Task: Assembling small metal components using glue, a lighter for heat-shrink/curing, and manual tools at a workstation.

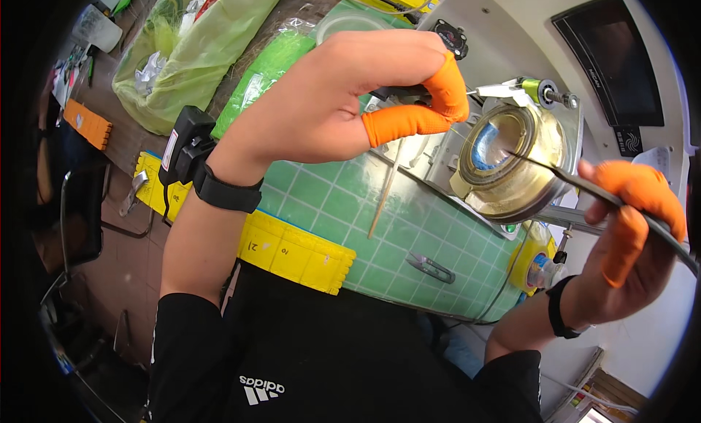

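My left hand [358,94], with orange finger cots on thumb and index finger, is closed in a pinch beside a brass-coloured round machine head [544,153]. What the pinch holds is too small to make out. Inside the machine head's round opening lies a blue curved band [483,147]. My right hand [635,226], also in orange finger cots, grips dark, slender tweezers [584,183]. Their pointed tip reaches into the opening, close to the band. A green spool [539,91] sits on a post above the machine head.
A green gridded mat [328,204] covers the bench, with thread snips [431,268] and a thin wooden stick [385,193] on it. Yellow foam edging [296,254] lines the front. A lined bin [193,58] stands left; a dark screen [610,58] is at upper right.
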Available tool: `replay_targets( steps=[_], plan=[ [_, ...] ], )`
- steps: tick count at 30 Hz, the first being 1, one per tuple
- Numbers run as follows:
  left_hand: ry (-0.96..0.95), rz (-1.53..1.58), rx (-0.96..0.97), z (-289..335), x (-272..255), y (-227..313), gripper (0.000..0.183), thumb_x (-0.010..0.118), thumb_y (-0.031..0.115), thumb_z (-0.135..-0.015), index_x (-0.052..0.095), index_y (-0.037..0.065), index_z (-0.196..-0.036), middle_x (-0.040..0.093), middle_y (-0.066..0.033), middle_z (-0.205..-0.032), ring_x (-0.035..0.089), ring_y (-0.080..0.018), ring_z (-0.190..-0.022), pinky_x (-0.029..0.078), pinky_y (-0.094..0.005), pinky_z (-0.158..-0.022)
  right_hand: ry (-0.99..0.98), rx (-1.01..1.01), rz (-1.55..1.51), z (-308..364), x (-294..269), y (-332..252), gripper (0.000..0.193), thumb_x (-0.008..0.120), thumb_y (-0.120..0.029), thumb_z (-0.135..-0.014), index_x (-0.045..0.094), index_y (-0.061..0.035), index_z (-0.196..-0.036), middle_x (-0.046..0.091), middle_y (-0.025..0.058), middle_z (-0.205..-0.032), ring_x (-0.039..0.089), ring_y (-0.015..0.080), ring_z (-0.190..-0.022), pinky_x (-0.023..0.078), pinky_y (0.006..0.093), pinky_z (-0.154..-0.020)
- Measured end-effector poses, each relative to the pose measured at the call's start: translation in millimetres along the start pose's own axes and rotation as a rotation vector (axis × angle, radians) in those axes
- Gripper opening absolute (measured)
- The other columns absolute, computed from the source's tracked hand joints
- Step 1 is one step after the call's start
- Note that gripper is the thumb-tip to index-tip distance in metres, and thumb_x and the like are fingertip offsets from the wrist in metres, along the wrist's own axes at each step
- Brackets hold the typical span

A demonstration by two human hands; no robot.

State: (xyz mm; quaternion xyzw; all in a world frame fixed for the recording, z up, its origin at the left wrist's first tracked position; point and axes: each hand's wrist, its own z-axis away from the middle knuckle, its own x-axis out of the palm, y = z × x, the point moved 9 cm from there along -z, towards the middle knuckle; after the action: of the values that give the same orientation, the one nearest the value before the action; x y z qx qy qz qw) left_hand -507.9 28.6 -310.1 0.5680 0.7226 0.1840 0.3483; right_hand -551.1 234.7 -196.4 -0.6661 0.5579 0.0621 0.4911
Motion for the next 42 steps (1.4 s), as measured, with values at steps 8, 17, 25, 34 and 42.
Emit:
replay_targets(
  steps=[8, 17, 25, 34, 42],
  plan=[
    [0.021, 0.009, 0.022, 0.1, -1.3, -0.4, 0.013, 0.078, 0.004, -0.088, 0.067, 0.002, -0.094, 0.071, -0.011, -0.097, 0.069, -0.0265, -0.091, 0.054, -0.0364, -0.082, -0.162, -0.124, 0.091, -12.2, 58.4, 12.0, 0.032, 0.074, 0.003, -0.095, 0.06, 0.0123, -0.123, 0.073, 0.0261, -0.111, 0.074, 0.0261, -0.085, 0.06, 0.0378, -0.09],
    [0.034, -0.004, 0.029, 0.2, -1.3, -0.6, 0.013, 0.077, 0.003, -0.088, 0.066, 0.001, -0.094, 0.071, -0.0111, -0.097, 0.069, -0.0265, -0.09, 0.054, -0.0355, -0.081, -0.159, -0.123, -0.078, -7.9, 59.5, 25.3, 0.031, 0.073, 0.003, -0.095, 0.062, 0.0107, -0.124, 0.071, 0.0274, -0.114, 0.076, 0.0296, -0.09, 0.063, 0.0421, -0.094],
    [0.032, 0.012, 0.025, 1.6, -0.9, -2.4, 0.013, 0.077, 0.004, -0.089, 0.066, 0.002, -0.093, 0.071, -0.011, -0.096, 0.069, -0.0267, -0.09, 0.054, -0.0355, -0.081, -0.139, -0.066, -0.066, -4.3, 60.8, 23.3, 0.034, 0.074, 0.003, -0.094, 0.062, 0.0115, -0.125, 0.071, 0.0271, -0.114, 0.077, 0.0348, -0.095, 0.062, 0.0489, -0.098],
    [0.01, 0.014, 0.031, 0.5, -1.0, -2.8, 0.013, 0.078, 0.004, -0.089, 0.066, 0.002, -0.095, 0.072, -0.0115, -0.098, 0.069, -0.0263, -0.09, 0.054, -0.0353, -0.081, -0.178, -0.173, 0.07, -10.9, 65.4, 15.1, 0.035, 0.077, -0.001, -0.092, 0.064, 0.0116, -0.122, 0.072, 0.0238, -0.107, 0.073, 0.0438, -0.107, 0.051, 0.0664, -0.108],
    [0.007, 0.001, 0.037, -0.3, -2.7, 1.1, 0.013, 0.079, 0.005, -0.089, 0.068, 0.002, -0.096, 0.074, -0.0118, -0.101, 0.07, -0.0259, -0.093, 0.054, -0.0356, -0.083, -0.075, -0.19, 0.09, -7.7, 32.4, 18.6, 0.022, 0.064, -0.005, -0.103, 0.059, 0.007, -0.12, 0.071, 0.0292, -0.105, 0.071, 0.036, -0.097, 0.057, 0.0529, -0.099]
  ],
)
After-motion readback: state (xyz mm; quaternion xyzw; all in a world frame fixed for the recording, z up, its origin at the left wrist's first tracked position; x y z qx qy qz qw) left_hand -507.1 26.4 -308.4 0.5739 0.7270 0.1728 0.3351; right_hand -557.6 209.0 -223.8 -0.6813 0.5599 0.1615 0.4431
